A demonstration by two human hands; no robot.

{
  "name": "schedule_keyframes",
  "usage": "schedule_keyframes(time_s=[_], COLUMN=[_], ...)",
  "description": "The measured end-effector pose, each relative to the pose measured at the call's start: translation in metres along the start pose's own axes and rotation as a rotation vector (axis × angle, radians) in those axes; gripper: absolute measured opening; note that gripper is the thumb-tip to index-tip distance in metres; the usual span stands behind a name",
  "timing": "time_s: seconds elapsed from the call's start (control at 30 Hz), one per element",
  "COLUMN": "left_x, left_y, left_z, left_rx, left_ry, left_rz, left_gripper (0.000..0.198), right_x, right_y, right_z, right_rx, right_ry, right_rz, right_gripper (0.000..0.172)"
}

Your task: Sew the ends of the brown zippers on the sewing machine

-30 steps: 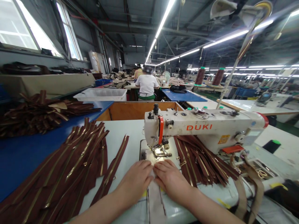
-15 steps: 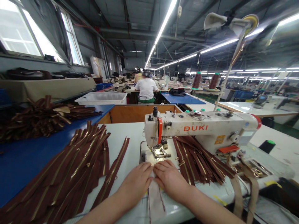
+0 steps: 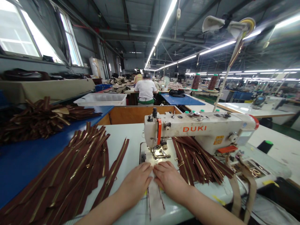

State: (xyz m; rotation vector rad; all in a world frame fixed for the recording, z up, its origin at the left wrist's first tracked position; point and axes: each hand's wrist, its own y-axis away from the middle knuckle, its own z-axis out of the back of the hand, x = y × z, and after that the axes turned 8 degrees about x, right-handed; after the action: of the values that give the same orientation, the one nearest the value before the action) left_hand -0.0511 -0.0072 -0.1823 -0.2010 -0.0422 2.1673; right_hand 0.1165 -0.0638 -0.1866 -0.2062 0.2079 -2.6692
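A pale strip of fabric (image 3: 155,204) with dark stitch lines along its sides lies on the sewing machine bed and runs up to the needle area. My left hand (image 3: 138,178) grips its left side, fingers together just in front of the presser foot. From the right, my right hand (image 3: 167,176) holds the same strip, its fingertips almost touching the left ones. Both hands cover the upper part of the strip. The sewing machine (image 3: 192,128) stands directly beyond them. A single brown zipper (image 3: 113,170) with gold teeth lies left of my left hand.
A large pile of brown zippers (image 3: 67,168) covers the left of the table. More zippers (image 3: 199,159) lie under the machine arm. A metal-parts tray (image 3: 257,165) and hanging beige straps (image 3: 249,193) are at right. Ahead, a person (image 3: 145,89) sits facing away.
The whole view has shifted slightly left. Both hands keep nearly the same place on the fabric strip by the needle, and the zippers lie as before.
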Motion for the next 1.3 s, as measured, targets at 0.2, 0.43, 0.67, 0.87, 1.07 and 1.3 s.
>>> schedule_keyframes(time_s=[0.2,0.43,0.67,0.87,1.07,1.3], left_x=[0.002,0.002,0.002,0.002,0.003,0.005], left_y=[-0.002,-0.003,-0.008,-0.011,-0.014,-0.013], left_z=[-0.003,-0.003,-0.003,0.0,0.001,-0.001], left_rx=[0.015,-0.016,-0.017,0.035,0.034,0.044], left_ry=[-0.059,-0.063,-0.049,-0.092,-0.058,-0.102], left_rz=[-0.01,0.002,-0.007,0.006,0.02,-0.032], left_gripper=[0.037,0.035,0.035,0.036,0.037,0.037], right_x=[-0.001,-0.001,-0.003,-0.005,-0.005,-0.004], right_y=[0.0,-0.001,-0.002,-0.003,-0.005,-0.003], right_z=[-0.002,0.0,0.0,-0.002,-0.002,-0.003], right_rx=[-0.006,0.011,0.019,0.014,0.019,0.004], right_ry=[-0.005,0.017,0.019,0.006,-0.001,-0.012], right_rz=[-0.007,-0.023,-0.035,-0.038,-0.056,-0.052], right_gripper=[0.019,0.016,0.015,0.012,0.011,0.011])
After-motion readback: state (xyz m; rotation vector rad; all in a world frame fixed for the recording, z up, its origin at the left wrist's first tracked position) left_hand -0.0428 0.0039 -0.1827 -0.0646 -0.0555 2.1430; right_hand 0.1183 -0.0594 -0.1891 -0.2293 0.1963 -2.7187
